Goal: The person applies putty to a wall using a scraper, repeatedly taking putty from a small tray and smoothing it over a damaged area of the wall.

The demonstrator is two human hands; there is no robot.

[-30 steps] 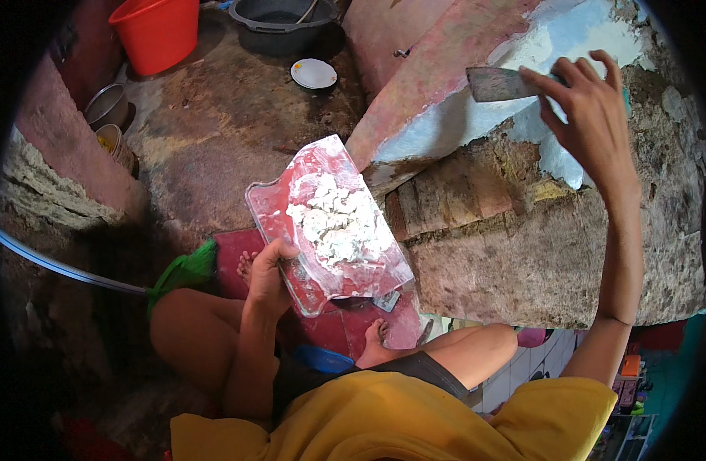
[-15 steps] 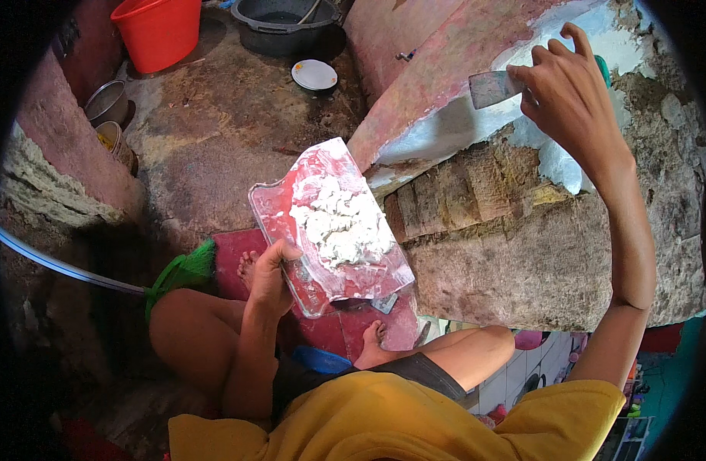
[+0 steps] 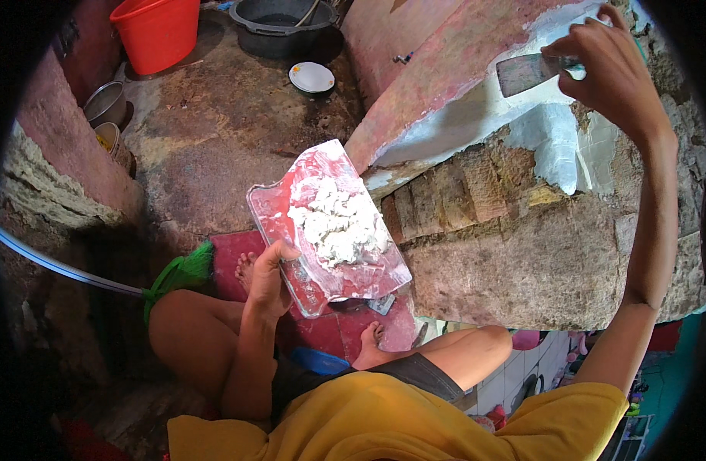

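Note:
My left hand (image 3: 270, 278) grips the near left edge of a red board (image 3: 272, 209), its thumb lying on top. A lumpy heap of white putty (image 3: 339, 223) covers the board's middle, with thin smears around it. Up at the right, my right hand (image 3: 610, 73) is closed round a putty knife (image 3: 521, 75). The knife's wide flat blade lies at the white-coated patch of the wall (image 3: 476, 115); whether it touches I cannot tell. Its handle is mostly hidden by my fingers. Below the blade, a grey-white coat (image 3: 551, 146) runs down over the rough masonry.
A red bucket (image 3: 155, 34), a dark basin (image 3: 282, 29) and a white lid-like disc (image 3: 311, 77) stand on the stained floor ahead. At left are a metal bowl (image 3: 105, 104) and green bristles (image 3: 193, 265). A blue dish (image 3: 320, 360) lies between my legs.
My right hand has moved right and slightly farther up the wall with the putty knife. The left hand and the board have hardly shifted.

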